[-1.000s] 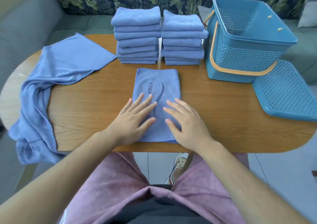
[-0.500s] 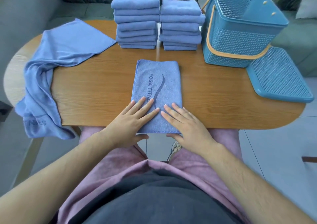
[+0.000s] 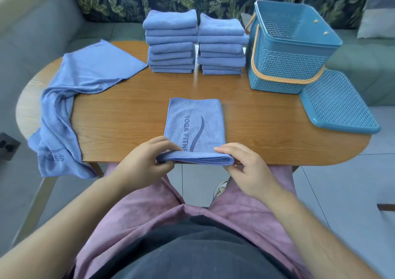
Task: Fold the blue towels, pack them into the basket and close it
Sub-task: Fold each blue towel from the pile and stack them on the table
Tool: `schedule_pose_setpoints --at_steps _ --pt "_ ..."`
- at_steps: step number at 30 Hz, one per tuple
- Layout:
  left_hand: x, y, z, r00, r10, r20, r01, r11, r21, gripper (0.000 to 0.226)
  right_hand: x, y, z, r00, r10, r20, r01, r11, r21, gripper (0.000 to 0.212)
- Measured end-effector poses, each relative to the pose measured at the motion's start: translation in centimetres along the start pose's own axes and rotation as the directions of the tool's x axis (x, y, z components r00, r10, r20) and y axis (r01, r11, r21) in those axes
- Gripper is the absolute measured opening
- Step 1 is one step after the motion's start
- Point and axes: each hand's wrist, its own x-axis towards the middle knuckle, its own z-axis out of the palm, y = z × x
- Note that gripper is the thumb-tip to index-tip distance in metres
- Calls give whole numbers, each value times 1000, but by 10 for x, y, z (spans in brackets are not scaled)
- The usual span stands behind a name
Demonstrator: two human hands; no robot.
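A partly folded blue towel (image 3: 195, 120) printed YOGA FITNESS lies at the table's near edge. My left hand (image 3: 145, 161) pinches its near left corner and my right hand (image 3: 245, 167) pinches its near right corner; the near edge is lifted and curled over toward the far side. Two stacks of folded blue towels (image 3: 171, 43) (image 3: 221, 47) stand at the back middle. An unfolded blue towel (image 3: 85, 75) drapes over the table's left edge. The blue basket (image 3: 286, 69) with an orange handle stands open at the back right, its lid (image 3: 335, 103) lying beside it.
The wooden table (image 3: 256, 133) has rounded ends. A grey-green sofa (image 3: 42, 26) with leaf-patterned cushions runs behind it. My lap in pink shorts is below the near edge, over a tiled floor (image 3: 342, 193).
Both hands slid from lying flat on the towel back to its near edge, took hold of the two near corners and lifted that edge up off the table.
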Motion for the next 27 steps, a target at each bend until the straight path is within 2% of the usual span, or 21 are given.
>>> schedule_pose_setpoints --at_steps 3,6,8,11,16,19,22,25,27 --pt "14 2 -8 991 -90 -104 77 989 -123 26 13 -5 0 986 134 -95 -122 985 125 39" --pt "33 3 -10 962 -197 -191 142 953 -266 25 33 -7 -2 965 183 -189 -141 966 216 38" --pt "48 5 -11 937 -254 -239 175 935 -308 25 48 -6 -4 965 157 -211 -130 982 136 31" --pt "70 2 -10 899 -339 -276 222 898 -380 21 74 1 -2 971 111 -210 -106 994 35 37" --pt "96 -21 -10 918 -331 -217 191 851 -489 22 111 19 5 947 237 -216 -231 971 55 26" --pt "105 -33 -10 932 -334 -145 237 859 -454 20 127 30 10 927 322 -192 -314 947 71 24" --pt "117 -45 -5 921 -356 -157 289 896 -336 29 138 39 17 917 374 -135 -379 925 -10 32" --pt "126 -55 2 926 -324 -195 284 937 -204 33 145 47 24 928 358 -102 -371 914 -167 42" --pt "126 -61 7 922 -333 -199 303 938 -166 31 147 51 28 932 351 -91 -360 862 -356 48"
